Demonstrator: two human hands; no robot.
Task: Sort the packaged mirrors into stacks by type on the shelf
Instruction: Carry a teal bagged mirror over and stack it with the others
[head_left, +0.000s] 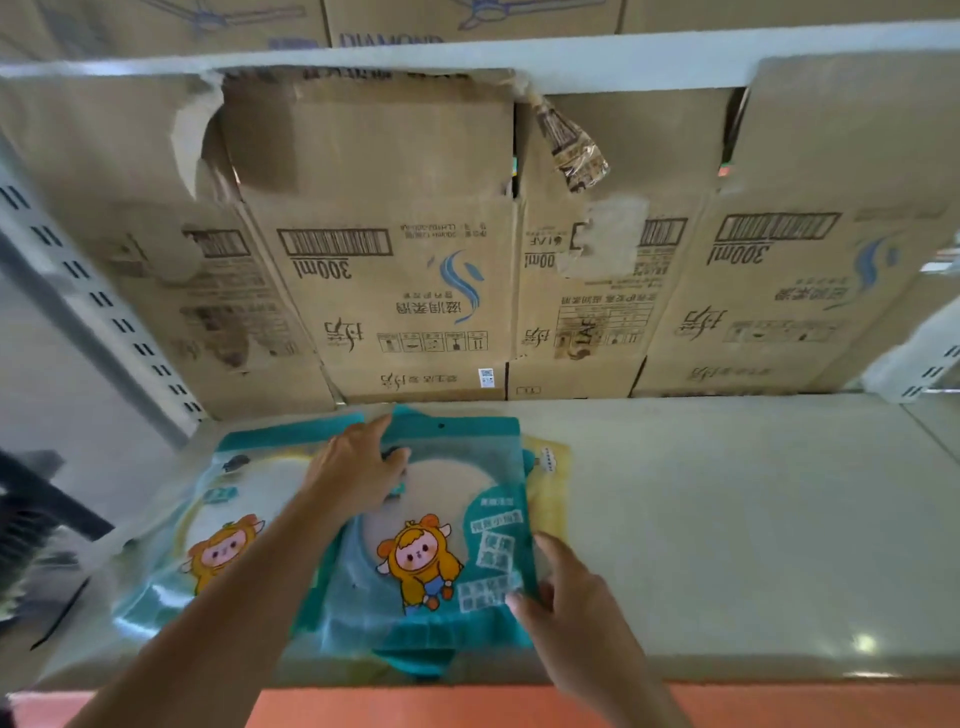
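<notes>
- The top teal mirror package (452, 483) lies face up on the shelf (727, 519), towards its left end. Everything below is placed from this package.
- Your left hand (358, 467) rests on its upper left part, fingers stretched out and slightly spread, lying flat rather than gripping.
- Your right hand (571, 608) is at its lower right corner with the fingers touching the edge. The blur hides whether they pinch it.
- Beneath it, more teal packaging (415, 660) shows past its near edge, so a teal stack seems to be forming.
- Just left of it lies another teal package (223, 519), partly under your left forearm.
- A yellow package (548, 483) pokes out from under its right edge. That type still looks mixed in.
- Behind it stand cardboard boxes (405, 291).
- My judgement is that sorting is partway: teal is gathered, yellow is not yet separated.
</notes>
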